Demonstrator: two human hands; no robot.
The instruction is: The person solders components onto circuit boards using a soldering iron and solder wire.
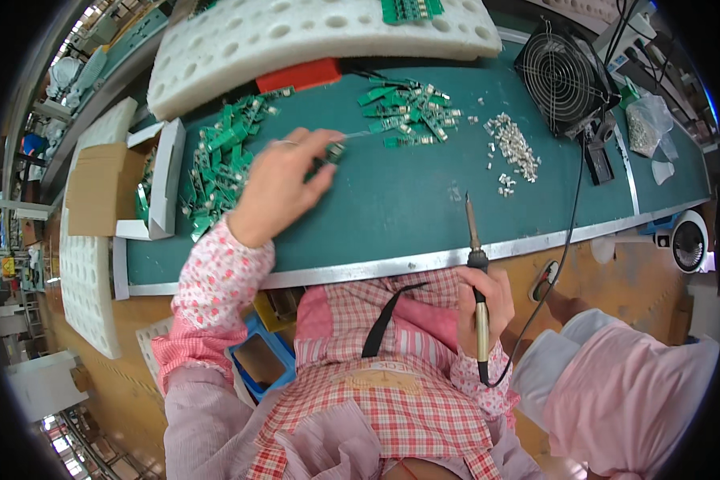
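1. Well left of the small white parts (514, 148), a white carton (165, 184) stands at the table's end with boards inside, its walls probably there to stop them scattering.
2. Also left of the white parts, but nearer to them than the carton, lies a loose heap of green boards (216, 164), seemingly placed for the left arm's easy reach.
3. The left hand (284, 184), still left of the white parts, grasps a green board (334, 152) between thumb and fingers. The board is raised a little, perhaps to keep it apart from the others; blur hides which face is up.
4. Just left of the white parts is a smaller board cluster (412, 116), set apart from the big heap, likely so the two do not mix.
5. Nearer the person than the white parts, and slightly left, the right hand (496, 302) is closed around the handle of a soldering iron (478, 260). Its tip points away from the body, presumably to keep heat off the fingers and clothing.
6. Beyond the white parts, to their right, a black fan (558, 76) stands upright, probably to move fumes.
7. Farther right of them sits a clear plastic bag (648, 128), which seems to hold similar pieces.
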